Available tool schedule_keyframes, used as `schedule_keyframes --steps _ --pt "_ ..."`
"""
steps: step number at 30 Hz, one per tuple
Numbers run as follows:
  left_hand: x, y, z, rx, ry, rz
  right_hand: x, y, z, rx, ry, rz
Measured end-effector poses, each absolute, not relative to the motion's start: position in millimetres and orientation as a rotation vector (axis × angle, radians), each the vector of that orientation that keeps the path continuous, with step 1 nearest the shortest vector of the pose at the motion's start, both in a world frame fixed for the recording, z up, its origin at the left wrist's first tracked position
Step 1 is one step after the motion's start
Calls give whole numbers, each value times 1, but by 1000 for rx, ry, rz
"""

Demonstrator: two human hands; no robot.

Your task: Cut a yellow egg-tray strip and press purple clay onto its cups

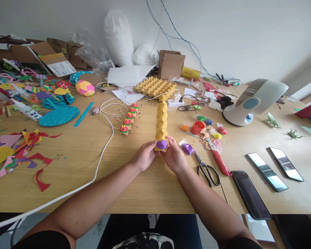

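Observation:
A strip of yellow egg carton [161,119] points away from me, with purple clay [162,144] covering the bump at its near end. My left hand [145,155] grips that end from the left, and my right hand [174,155] grips it from the right, thumbs beside the purple clay. To the left lies a finished-looking strip with red and green painted bumps [129,119]. A packet of purple clay [187,148] sits just right of my right hand. Black-handled scissors [206,169] lie nearby.
A red-handled knife [220,160], a red cup [197,127] and small clay packets lie to the right. Beyond are a phone [251,195] and a white fan [254,100]. A white cable [103,148] crosses the left side, near paper scraps [28,148]. An egg tray [154,86] stands behind.

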State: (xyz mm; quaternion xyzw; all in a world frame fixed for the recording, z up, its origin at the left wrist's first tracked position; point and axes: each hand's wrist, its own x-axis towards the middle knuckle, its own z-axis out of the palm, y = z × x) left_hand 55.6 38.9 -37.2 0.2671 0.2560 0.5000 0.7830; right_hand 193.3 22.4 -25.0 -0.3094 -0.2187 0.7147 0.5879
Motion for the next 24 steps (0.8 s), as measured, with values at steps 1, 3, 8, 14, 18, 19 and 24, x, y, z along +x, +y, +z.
schedule_keyframes --steps 1,3,8,14,18,19,24 --pt "56 38 -38 590 545 1076 194 22 -25 -729 -504 1666" --pt "56 38 -38 583 530 1064 194 22 -26 -742 -505 1664" --pt "55 38 -38 487 522 1001 195 23 -27 -732 -517 1654" --pt "52 40 -41 496 525 980 195 22 -26 -691 -538 1716" --pt "50 40 -41 564 516 979 195 21 -26 -682 -535 1733" --pt "50 40 -40 573 524 979 195 21 -26 -681 -536 1737" --pt "49 39 -40 596 544 977 194 19 -25 -663 -549 1746"
